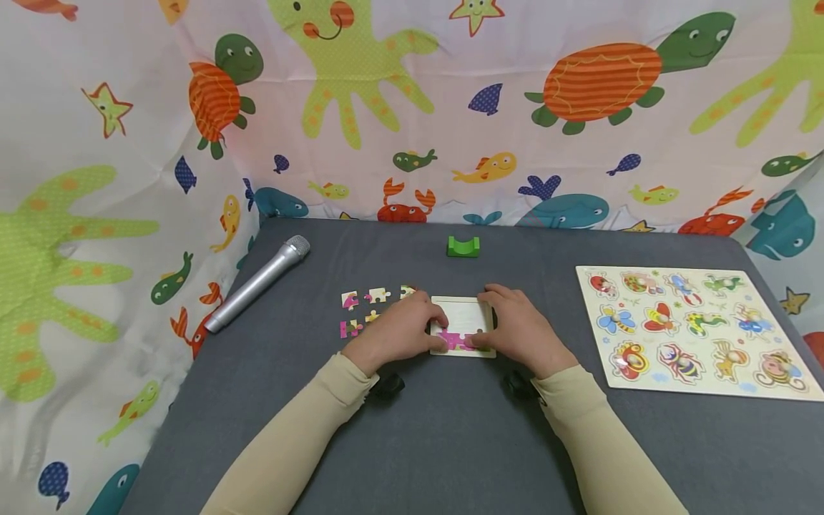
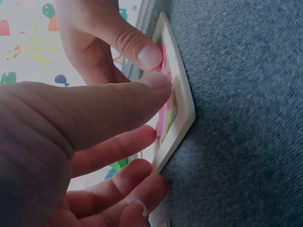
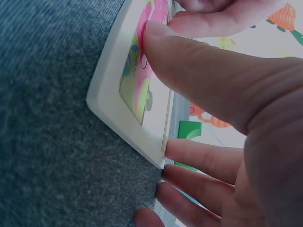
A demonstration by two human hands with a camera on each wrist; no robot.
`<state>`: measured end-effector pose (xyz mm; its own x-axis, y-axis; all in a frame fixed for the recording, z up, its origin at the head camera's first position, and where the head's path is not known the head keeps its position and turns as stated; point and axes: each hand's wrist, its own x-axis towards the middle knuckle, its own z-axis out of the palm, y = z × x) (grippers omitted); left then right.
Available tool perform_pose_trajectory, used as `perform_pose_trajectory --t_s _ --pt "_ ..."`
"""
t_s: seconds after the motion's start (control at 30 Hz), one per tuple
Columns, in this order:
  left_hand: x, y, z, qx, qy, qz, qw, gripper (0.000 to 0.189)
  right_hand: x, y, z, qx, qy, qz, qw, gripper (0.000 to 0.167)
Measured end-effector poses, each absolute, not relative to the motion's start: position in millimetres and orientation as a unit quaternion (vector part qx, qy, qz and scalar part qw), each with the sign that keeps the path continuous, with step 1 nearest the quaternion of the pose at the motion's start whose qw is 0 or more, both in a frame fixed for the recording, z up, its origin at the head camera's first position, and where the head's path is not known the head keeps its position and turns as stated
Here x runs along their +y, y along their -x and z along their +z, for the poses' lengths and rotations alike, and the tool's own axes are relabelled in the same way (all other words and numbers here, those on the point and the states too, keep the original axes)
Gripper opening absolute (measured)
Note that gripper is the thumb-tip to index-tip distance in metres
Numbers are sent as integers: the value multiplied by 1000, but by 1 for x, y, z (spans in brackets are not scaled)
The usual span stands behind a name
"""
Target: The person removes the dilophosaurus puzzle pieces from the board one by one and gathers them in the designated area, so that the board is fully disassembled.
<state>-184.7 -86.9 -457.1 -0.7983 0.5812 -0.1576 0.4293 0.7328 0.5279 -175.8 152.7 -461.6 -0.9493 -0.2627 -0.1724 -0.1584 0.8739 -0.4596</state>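
A small white puzzle tray (image 1: pixel 463 310) lies on the grey table with joined pink jigsaw pieces (image 1: pixel 454 340) along its near side. My left hand (image 1: pixel 400 327) is at the tray's left side; in the left wrist view its thumb (image 2: pixel 154 81) presses on the pink pieces. Its index fingertip touches them farther along, and other fingertips rest at the tray's edge. On the opposite side, my right hand (image 1: pixel 523 330) presses its thumb (image 3: pixel 158 30) on the pieces. Its other fingers extend along the tray's right edge. Both thumbs partly cover the pieces.
Several loose jigsaw pieces (image 1: pixel 378 295) lie left of the tray, some partly behind my left hand. A silver microphone (image 1: pixel 260 282) lies at the back left. Behind the tray stands a green arched block (image 1: pixel 463 247). A large insect-picture board (image 1: pixel 692 325) lies on the right.
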Motion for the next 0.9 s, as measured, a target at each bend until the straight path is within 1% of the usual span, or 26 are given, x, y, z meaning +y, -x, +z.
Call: perform_pose_trajectory --t_s 0.43,0.73,0.9 --pt "-82 183 -459 918 -258 254 162 30 154 175 -462 961 105 -226 116 83" --pt "-82 180 -460 921 -259 251 148 34 152 175 -462 961 112 -228 110 82" --pt "-80 180 -460 920 -256 253 155 36 153 173 -462 961 116 -228 104 81"
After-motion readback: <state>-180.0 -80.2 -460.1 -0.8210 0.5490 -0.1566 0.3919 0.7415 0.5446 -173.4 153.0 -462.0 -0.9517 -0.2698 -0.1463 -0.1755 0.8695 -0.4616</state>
